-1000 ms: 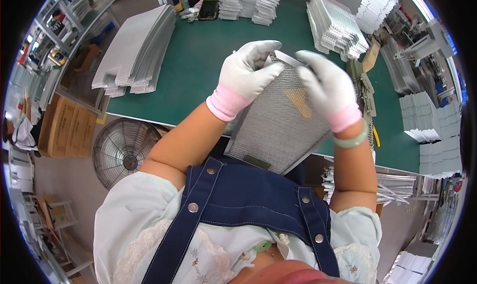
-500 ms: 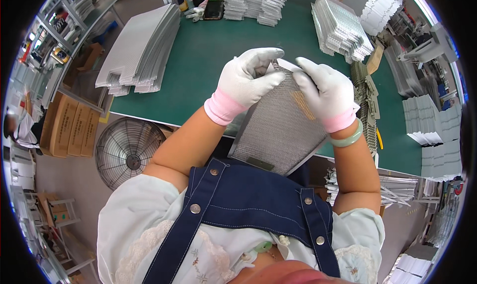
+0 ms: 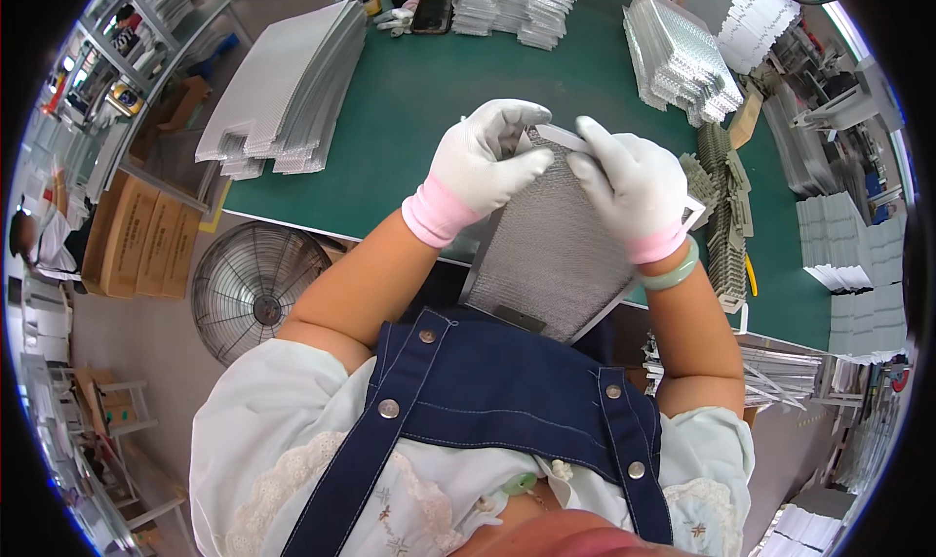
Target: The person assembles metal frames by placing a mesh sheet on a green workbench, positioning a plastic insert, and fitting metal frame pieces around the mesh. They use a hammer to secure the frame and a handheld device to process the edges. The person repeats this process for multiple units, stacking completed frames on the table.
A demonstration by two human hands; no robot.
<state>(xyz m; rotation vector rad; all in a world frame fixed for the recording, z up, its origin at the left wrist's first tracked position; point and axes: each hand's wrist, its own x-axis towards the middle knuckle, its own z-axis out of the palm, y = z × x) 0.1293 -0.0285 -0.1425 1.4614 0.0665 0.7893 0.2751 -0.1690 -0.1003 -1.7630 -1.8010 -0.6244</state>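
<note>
A grey metal-mesh filter panel [image 3: 561,230] with a thin frame along its edges leans between the table edge and my apron, its lower end near my waist. A small dark plate [image 3: 519,317] sits at that lower end. My left hand [image 3: 492,152], in a white glove with a pink cuff, is closed around the upper left corner. A light frame strip [image 3: 563,137] runs along the top edge between my hands. Gloved alike, my right hand [image 3: 629,181] pinches the upper right corner by the strip's end; its fingertips partly hide the contact.
Mesh sheets are stacked at the table's left [image 3: 283,79], back [image 3: 512,6] and right [image 3: 678,55]. Olive-green metal pieces [image 3: 721,216] lie in a row beside my right hand. A phone [image 3: 432,14] rests at the back. A caged fan [image 3: 258,284] stands below the left table edge.
My right fingers have shifted slightly along the top edge, and more of the strip shows between my hands. The brownish patch seen on the mesh earlier is no longer visible.
</note>
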